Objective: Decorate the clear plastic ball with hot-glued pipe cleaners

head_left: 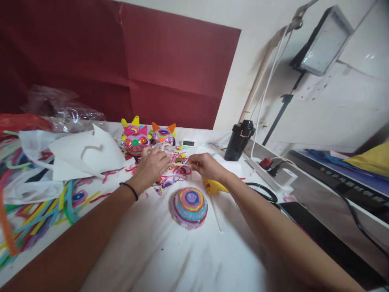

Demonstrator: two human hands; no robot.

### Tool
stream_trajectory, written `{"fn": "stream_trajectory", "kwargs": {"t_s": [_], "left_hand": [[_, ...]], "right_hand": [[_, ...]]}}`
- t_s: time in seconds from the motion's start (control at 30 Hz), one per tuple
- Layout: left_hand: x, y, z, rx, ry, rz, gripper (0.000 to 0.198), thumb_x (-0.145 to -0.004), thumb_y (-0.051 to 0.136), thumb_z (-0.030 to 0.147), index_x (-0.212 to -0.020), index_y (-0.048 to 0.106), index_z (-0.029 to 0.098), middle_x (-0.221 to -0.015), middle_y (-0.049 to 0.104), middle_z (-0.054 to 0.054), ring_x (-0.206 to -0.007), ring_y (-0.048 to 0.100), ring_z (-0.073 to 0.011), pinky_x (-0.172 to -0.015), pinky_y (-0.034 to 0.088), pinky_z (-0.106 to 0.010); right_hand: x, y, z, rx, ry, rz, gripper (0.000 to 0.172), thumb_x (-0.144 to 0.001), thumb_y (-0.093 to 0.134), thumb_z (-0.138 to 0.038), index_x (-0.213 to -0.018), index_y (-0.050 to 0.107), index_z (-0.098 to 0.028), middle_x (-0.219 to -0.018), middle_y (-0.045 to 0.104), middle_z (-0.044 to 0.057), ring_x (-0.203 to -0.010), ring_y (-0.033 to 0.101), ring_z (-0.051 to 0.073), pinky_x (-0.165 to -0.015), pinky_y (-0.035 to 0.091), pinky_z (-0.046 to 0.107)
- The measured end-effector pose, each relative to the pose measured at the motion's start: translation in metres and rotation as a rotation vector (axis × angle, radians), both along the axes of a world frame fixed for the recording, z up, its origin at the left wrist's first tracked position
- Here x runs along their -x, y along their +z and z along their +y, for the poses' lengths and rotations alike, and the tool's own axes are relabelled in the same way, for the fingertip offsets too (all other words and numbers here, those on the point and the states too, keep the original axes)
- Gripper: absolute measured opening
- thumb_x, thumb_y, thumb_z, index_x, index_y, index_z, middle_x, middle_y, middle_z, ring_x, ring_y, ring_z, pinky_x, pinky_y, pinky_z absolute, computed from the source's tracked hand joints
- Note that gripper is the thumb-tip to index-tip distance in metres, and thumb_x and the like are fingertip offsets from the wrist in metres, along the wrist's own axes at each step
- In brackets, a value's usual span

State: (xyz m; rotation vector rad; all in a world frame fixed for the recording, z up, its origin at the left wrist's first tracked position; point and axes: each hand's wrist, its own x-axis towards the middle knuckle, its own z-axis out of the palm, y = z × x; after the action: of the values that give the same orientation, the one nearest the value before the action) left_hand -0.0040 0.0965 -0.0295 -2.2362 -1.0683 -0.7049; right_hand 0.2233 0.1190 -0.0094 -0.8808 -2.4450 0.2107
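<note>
My left hand (153,164), with a black band at the wrist, reaches over a pile of colourful pipe cleaner pieces (170,178). Its fingers are closed on a thin, pale yellowish strip (175,164) that looks like a pipe cleaner. Facing it, my right hand (205,165) pinches the strip's other end; the fingertips are small and partly hidden. Nearer to me sits a dome (190,207) covered in rings of purple, yellow, pink, blue and red. A yellow glue gun (214,186) lies under my right wrist, beside a clear stick (217,215).
Two decorated animal heads (136,142) stand at the back, near a small digital clock (189,142). Loose pipe cleaners (45,215) and white cut sheets (88,156) cover the left. A black bottle (239,140), power strip (270,176) and dark phone-like slab (322,239) are right.
</note>
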Motion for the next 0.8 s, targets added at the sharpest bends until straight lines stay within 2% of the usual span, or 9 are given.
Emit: {"fn": "stream_trajectory", "kwargs": {"t_s": [0.13, 0.23, 0.33, 0.43, 0.5, 0.57, 0.63, 0.8], "left_hand": [[-0.002, -0.006, 0.001, 0.019, -0.005, 0.041, 0.029, -0.094, 0.045, 0.034, -0.079, 0.065, 0.020, -0.080, 0.069, -0.005, -0.086, 0.056, -0.0243, -0.087, 0.031, -0.046], [-0.002, -0.008, 0.002, 0.020, -0.014, 0.065, 0.025, -0.094, 0.046, 0.033, -0.082, 0.065, 0.021, -0.088, 0.070, -0.005, -0.098, 0.056, -0.0267, -0.091, 0.030, -0.047], [0.000, -0.009, 0.003, 0.022, -0.023, 0.081, 0.025, -0.094, 0.045, 0.031, -0.083, 0.065, 0.020, -0.086, 0.070, -0.006, -0.109, 0.053, -0.0286, -0.094, 0.028, -0.049], [0.001, -0.009, 0.003, 0.036, -0.034, 0.105, 0.026, -0.095, 0.044, 0.026, -0.080, 0.063, 0.018, -0.077, 0.067, -0.005, -0.095, 0.059, -0.0250, -0.090, 0.034, -0.045], [0.000, -0.009, 0.002, 0.056, -0.045, 0.129, 0.028, -0.095, 0.042, 0.025, -0.078, 0.062, 0.017, -0.071, 0.064, -0.004, -0.077, 0.060, -0.0211, -0.079, 0.040, -0.038], [0.000, -0.009, 0.000, 0.078, -0.052, 0.148, 0.029, -0.095, 0.040, 0.023, -0.076, 0.061, 0.017, -0.069, 0.062, -0.004, -0.067, 0.058, -0.0195, -0.067, 0.040, -0.034], [0.002, -0.009, -0.001, 0.095, -0.045, 0.149, 0.028, -0.095, 0.040, 0.022, -0.076, 0.059, 0.017, -0.070, 0.062, -0.004, -0.066, 0.058, -0.0197, -0.061, 0.039, -0.032], [0.010, -0.008, 0.001, 0.113, 0.008, 0.085, 0.022, -0.095, 0.041, 0.020, -0.085, 0.060, 0.018, -0.077, 0.067, -0.005, -0.071, 0.062, -0.0188, -0.062, 0.041, -0.028]], "right_hand": [[-0.015, -0.011, -0.001, 0.040, 0.000, 0.065, 0.011, -0.084, 0.059, -0.016, -0.077, 0.067, -0.011, -0.071, 0.065, 0.004, -0.062, 0.054, 0.013, -0.059, 0.039, 0.021], [-0.019, -0.020, 0.001, 0.058, -0.001, 0.088, 0.012, -0.084, 0.060, -0.017, -0.078, 0.068, -0.011, -0.073, 0.066, 0.005, -0.063, 0.055, 0.014, -0.059, 0.041, 0.022], [-0.022, -0.024, 0.003, 0.065, -0.002, 0.084, 0.011, -0.083, 0.060, -0.015, -0.076, 0.068, -0.012, -0.071, 0.066, 0.004, -0.062, 0.056, 0.014, -0.059, 0.042, 0.023], [-0.023, -0.022, 0.004, 0.052, -0.018, 0.072, 0.010, -0.080, 0.061, -0.011, -0.075, 0.068, -0.012, -0.069, 0.066, 0.003, -0.061, 0.057, 0.013, -0.059, 0.041, 0.022], [-0.024, -0.019, 0.002, 0.029, -0.043, 0.066, 0.011, -0.078, 0.060, -0.006, -0.074, 0.068, -0.012, -0.069, 0.067, 0.003, -0.061, 0.057, 0.014, -0.058, 0.040, 0.022], [-0.024, -0.016, 0.000, -0.005, -0.077, 0.061, 0.015, -0.075, 0.058, -0.002, -0.074, 0.068, -0.012, -0.069, 0.067, 0.004, -0.062, 0.058, 0.014, -0.059, 0.039, 0.023], [-0.024, -0.014, -0.001, -0.044, -0.108, 0.054, 0.017, -0.074, 0.056, 0.000, -0.074, 0.067, -0.013, -0.071, 0.068, 0.005, -0.064, 0.058, 0.016, -0.060, 0.039, 0.024], [-0.027, -0.010, 0.001, -0.126, -0.169, 0.040, 0.019, -0.076, 0.054, -0.001, -0.080, 0.067, -0.014, -0.078, 0.069, 0.007, -0.069, 0.059, 0.017, -0.064, 0.039, 0.025]]}}
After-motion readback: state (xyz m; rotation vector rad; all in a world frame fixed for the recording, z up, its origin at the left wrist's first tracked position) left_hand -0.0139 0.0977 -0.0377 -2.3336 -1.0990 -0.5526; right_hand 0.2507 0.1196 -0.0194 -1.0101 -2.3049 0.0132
